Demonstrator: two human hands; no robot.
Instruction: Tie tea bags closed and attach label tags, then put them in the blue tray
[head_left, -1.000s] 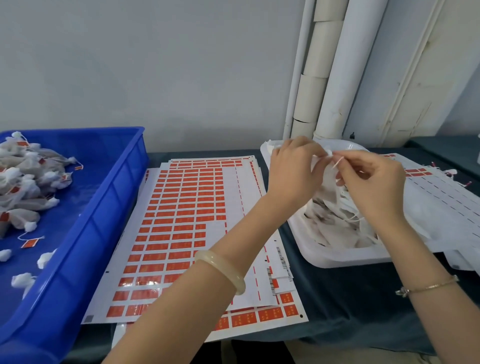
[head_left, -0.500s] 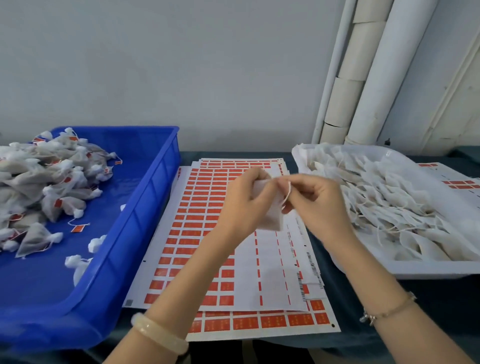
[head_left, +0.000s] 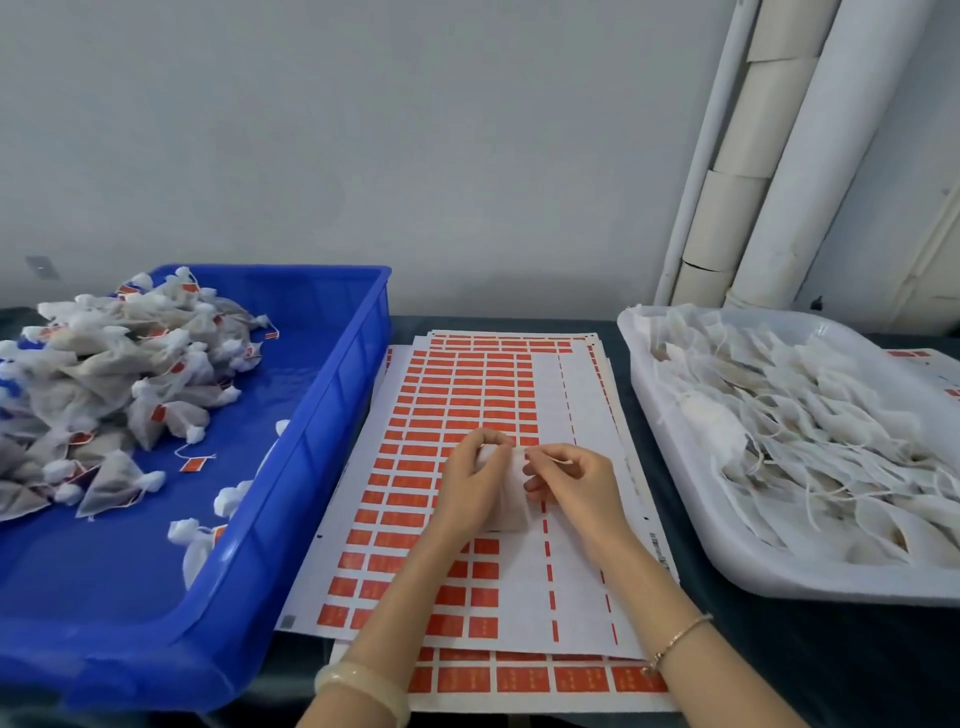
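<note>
A thin white string (head_left: 551, 460) is pinched between the thumb and forefinger of the right hand (head_left: 576, 486), with the other fingers loosely curled beneath. A small white mesh tea bag (head_left: 511, 501) is gripped by the curled fingers (head_left: 493, 441) of the left hand (head_left: 470, 483), and its top is hidden behind them. The bag is held between both hands, just above a white sheet of orange label stickers (head_left: 467, 384) laid on a stack of like sheets.

To the left, the raised rim of a blue plastic tray (head_left: 332, 415) is found just beside the sheets. A heap of tied, tagged bags (head_left: 104, 374) fills its far left part, and bare blue floor is left along the near wall. To the right, the edge of a white plastic tray (head_left: 831, 587) of untied bags (head_left: 805, 431) is set near the sheets, with a strip of dark tablecloth (head_left: 857, 665) shown between.
</note>
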